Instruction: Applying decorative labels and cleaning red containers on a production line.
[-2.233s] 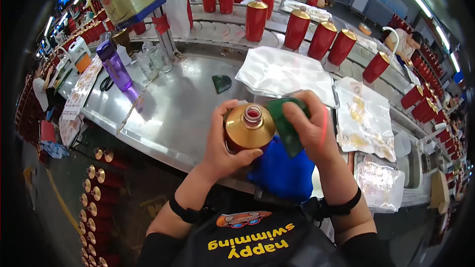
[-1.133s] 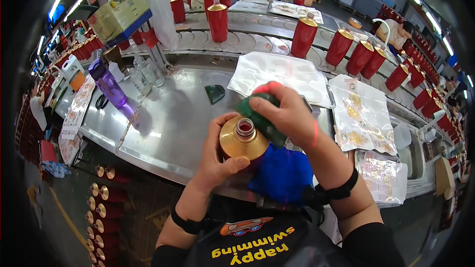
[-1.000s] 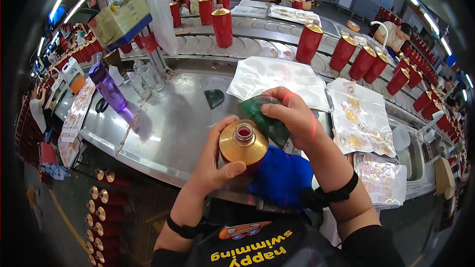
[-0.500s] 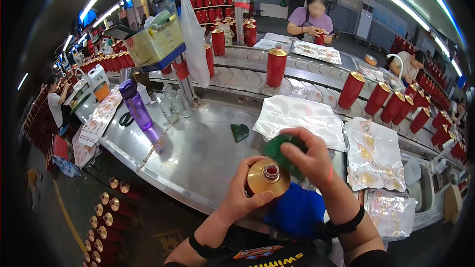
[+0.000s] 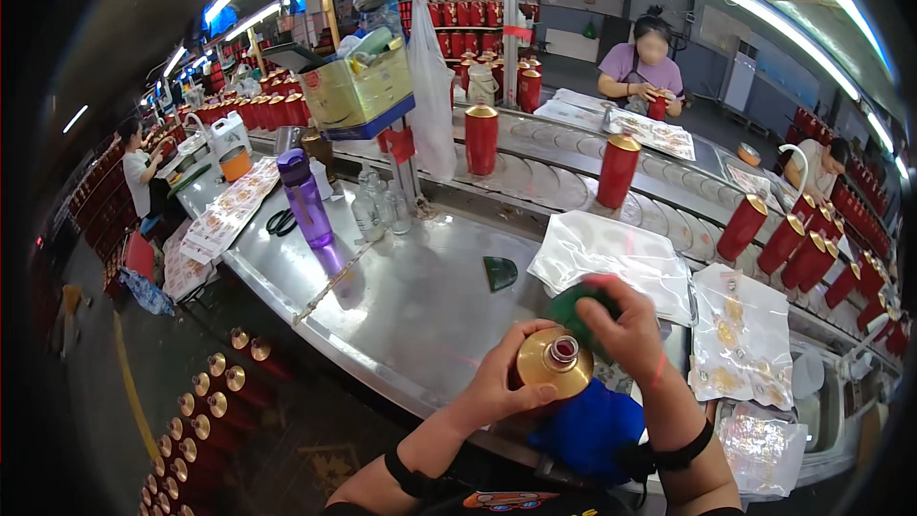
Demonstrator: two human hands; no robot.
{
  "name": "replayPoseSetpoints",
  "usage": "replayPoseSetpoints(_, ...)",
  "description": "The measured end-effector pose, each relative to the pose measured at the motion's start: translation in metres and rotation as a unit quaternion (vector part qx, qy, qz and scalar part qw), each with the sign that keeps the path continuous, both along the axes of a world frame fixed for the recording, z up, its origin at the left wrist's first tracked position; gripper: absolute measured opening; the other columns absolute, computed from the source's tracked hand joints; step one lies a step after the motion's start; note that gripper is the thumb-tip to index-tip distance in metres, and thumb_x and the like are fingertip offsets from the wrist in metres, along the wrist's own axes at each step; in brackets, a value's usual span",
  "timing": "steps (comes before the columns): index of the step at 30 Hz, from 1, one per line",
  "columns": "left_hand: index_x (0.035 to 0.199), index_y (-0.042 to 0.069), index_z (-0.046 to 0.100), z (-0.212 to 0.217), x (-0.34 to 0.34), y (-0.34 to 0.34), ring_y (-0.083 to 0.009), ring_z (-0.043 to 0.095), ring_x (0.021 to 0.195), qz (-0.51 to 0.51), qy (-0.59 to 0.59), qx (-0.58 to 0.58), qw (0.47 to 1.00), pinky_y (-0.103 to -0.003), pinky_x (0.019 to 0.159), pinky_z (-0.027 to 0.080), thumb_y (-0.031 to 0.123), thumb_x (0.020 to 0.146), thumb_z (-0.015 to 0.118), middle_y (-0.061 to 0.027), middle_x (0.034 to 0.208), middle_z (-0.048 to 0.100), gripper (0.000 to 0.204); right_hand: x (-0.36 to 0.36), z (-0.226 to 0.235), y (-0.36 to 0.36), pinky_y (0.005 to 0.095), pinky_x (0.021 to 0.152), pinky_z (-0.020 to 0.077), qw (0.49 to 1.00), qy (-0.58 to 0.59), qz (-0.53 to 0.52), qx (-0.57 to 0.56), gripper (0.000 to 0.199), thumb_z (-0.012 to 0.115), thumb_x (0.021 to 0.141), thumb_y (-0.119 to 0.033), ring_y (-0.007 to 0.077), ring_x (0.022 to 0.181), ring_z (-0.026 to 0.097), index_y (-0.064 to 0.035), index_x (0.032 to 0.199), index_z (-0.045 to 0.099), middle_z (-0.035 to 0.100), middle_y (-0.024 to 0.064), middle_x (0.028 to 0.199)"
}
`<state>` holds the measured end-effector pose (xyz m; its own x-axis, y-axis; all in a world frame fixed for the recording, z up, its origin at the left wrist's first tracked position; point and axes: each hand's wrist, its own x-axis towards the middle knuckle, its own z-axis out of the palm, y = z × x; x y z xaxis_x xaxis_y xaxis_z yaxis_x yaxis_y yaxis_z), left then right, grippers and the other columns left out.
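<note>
My left hand (image 5: 503,384) grips a bottle with a gold shoulder and open neck (image 5: 555,363), held above the near edge of the steel table (image 5: 411,306). My right hand (image 5: 626,329) presses a green cloth (image 5: 571,304) against the far side of the bottle's shoulder. A blue cloth (image 5: 587,425) lies under the bottle, below my hands. A small dark green piece (image 5: 499,272) rests on the table just beyond my hands.
Red bottles with gold tops (image 5: 617,170) stand along a conveyor (image 5: 559,182) behind the table. Clear plastic bags (image 5: 611,258), a purple drink bottle (image 5: 308,198), scissors (image 5: 280,222) and label sheets (image 5: 229,215) lie on the table. Other people work across the conveyor (image 5: 642,69) and at left (image 5: 140,167).
The view has tilted up, showing more of the far conveyor. The bottle has stayed in my left hand while my right hand shifted the green cloth around its shoulder.
</note>
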<state>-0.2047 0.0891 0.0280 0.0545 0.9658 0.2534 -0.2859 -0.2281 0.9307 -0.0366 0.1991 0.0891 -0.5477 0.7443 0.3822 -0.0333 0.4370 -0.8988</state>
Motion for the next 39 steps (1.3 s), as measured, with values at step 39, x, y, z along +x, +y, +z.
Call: replayPoseSetpoints(39,0.14,0.0,0.033,-0.004,0.009,-0.012,-0.0215,0.051,0.12,0.167,0.194,0.107,0.961,-0.034,0.102,0.038,0.04,0.078,0.076,-0.0158,0.129,0.05,0.085,-0.004,-0.001,-0.007,0.0251,0.076,0.0494,0.989,-0.079,-0.083,0.088,0.025,0.068,0.084,-0.006,0.0104,0.083,0.061,0.0019,0.108,0.063,0.067,0.0059,0.09)
